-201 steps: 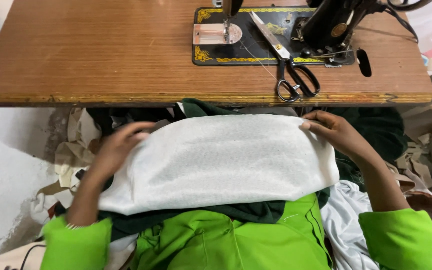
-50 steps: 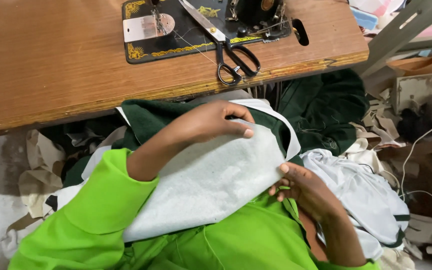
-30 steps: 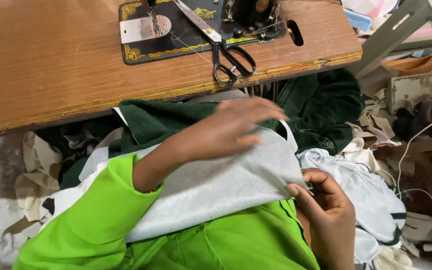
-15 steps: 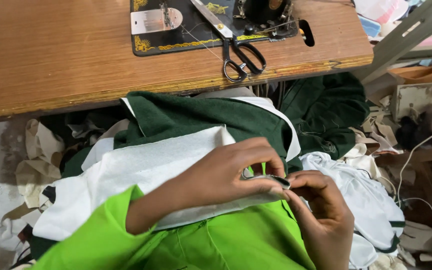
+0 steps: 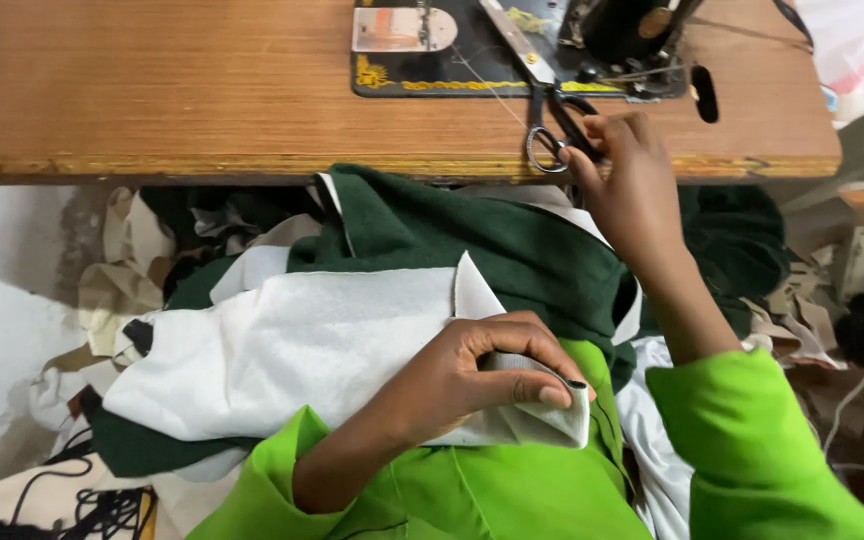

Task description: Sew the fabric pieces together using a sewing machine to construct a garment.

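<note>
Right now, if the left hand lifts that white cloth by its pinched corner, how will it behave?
The white cloth would probably droop limply: it already folds under the left hand. It looks light, being thin. It might drag on the green fabric beneath rather than slide freely.

Two bare hands in bright green sleeves: left hand [image 5: 472, 375] near, right hand [image 5: 627, 170] far right. One pair of black-handled steel scissors [image 5: 550, 120], far. One black sewing machine bed with gold trim [image 5: 472, 55], far. One brown wooden table [image 5: 172, 90]. One white fleece fabric piece [image 5: 292, 345], near left. One dark green cloth [image 5: 472, 235], middle. Pale scraps left and right: too jumbled to count.
</note>
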